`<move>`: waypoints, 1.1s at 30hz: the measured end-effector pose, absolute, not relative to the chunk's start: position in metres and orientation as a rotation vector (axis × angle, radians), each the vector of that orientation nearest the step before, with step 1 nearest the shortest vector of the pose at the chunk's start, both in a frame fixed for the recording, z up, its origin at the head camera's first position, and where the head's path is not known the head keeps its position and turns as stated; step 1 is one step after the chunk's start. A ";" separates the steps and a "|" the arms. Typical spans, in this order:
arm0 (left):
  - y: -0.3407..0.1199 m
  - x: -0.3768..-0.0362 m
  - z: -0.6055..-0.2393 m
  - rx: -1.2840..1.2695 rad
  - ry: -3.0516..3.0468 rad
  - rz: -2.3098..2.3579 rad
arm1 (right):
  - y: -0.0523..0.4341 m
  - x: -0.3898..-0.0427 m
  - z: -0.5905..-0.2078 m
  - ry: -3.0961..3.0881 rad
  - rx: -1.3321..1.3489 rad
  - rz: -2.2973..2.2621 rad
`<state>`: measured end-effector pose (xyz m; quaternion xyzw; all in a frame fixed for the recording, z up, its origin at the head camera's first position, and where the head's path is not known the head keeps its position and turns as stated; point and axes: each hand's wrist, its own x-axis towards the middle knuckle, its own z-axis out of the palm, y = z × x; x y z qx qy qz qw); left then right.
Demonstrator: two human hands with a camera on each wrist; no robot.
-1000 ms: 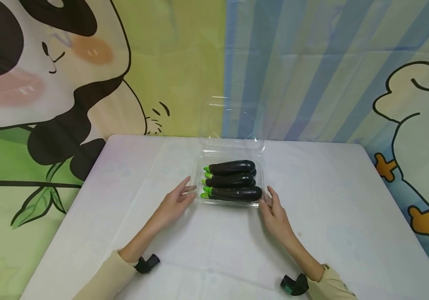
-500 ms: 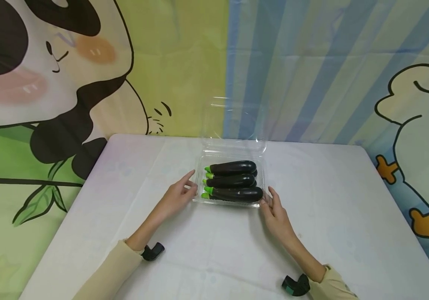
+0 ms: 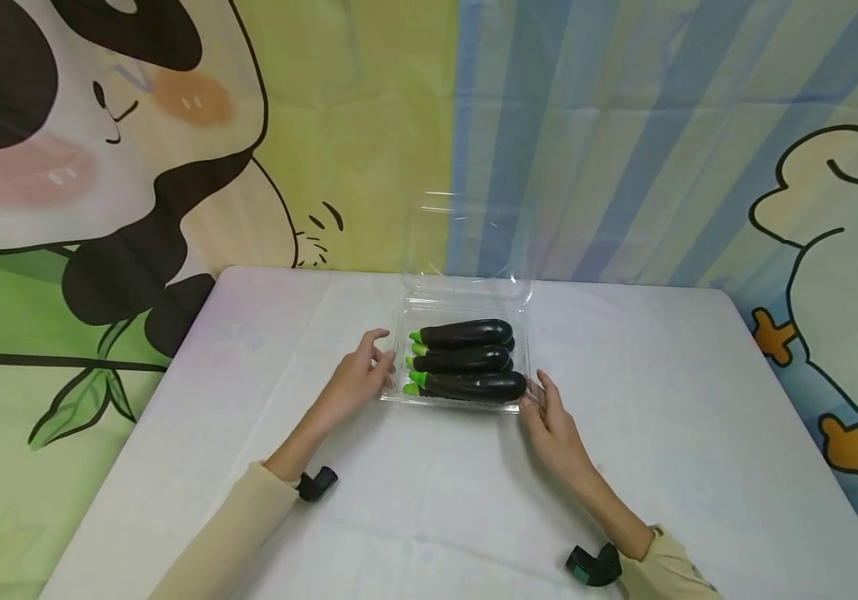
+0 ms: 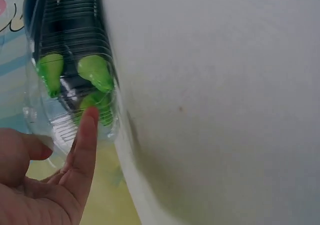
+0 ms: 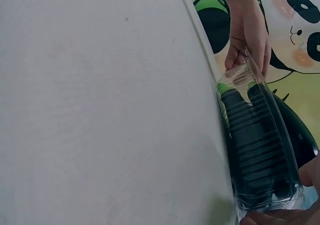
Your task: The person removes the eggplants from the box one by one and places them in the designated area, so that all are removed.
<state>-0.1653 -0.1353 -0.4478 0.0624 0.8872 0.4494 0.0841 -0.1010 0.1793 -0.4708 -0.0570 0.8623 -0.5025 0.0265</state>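
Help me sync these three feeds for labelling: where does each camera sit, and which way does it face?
Head: worn on the head, facing forward and down at the white table, clear box of eggplants; both hands show, left hand, right hand, plus sleeves.
Left wrist: beside the left hand, facing the box's green-stem end; one finger touches it.
Right wrist: low over the table, facing along the box; the left hand shows at the far end.
Shared: all three see the box and the left hand.

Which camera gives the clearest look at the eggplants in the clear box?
The head view: all the eggplants lie stacked in the clear box, whole and unblocked. The left wrist view shows only their green stem ends through the ribbed plastic. The right wrist view shows dark bodies edge-on, distorted by the wall.
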 end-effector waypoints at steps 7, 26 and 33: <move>-0.128 -0.175 -0.454 0.223 2.722 1.292 | 0.184 -0.103 -0.474 2.674 -0.223 -1.566; -0.119 -0.179 -0.449 0.183 2.857 1.161 | 0.197 -0.129 -0.450 2.845 -0.265 -1.465; -0.117 -0.180 -0.448 0.185 2.901 1.132 | 0.186 -0.137 -0.442 2.974 -0.600 -1.422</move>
